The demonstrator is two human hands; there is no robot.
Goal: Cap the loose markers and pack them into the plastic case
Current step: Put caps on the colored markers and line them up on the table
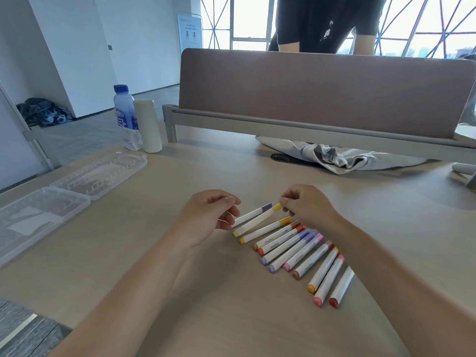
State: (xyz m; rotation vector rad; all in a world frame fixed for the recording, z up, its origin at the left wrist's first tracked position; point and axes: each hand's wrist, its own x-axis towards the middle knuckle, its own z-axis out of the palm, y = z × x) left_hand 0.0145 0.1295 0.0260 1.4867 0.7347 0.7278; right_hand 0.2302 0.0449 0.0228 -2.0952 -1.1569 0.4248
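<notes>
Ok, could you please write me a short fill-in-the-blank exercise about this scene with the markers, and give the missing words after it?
1. While the left hand holds the purple marker, the right hand pinches the yellow marker by its ___.
2. The plastic case lies ___, with no markers inside.
3. The water bottle has a ___ cap.

Missing words: cap; open; blue.

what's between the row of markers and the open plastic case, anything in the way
Nothing visible. Bare table runs from the markers to the plastic case; only the left hand, holding a purple-capped marker, lies on that side. The bottle and flask stand beyond the case's far end.
</notes>
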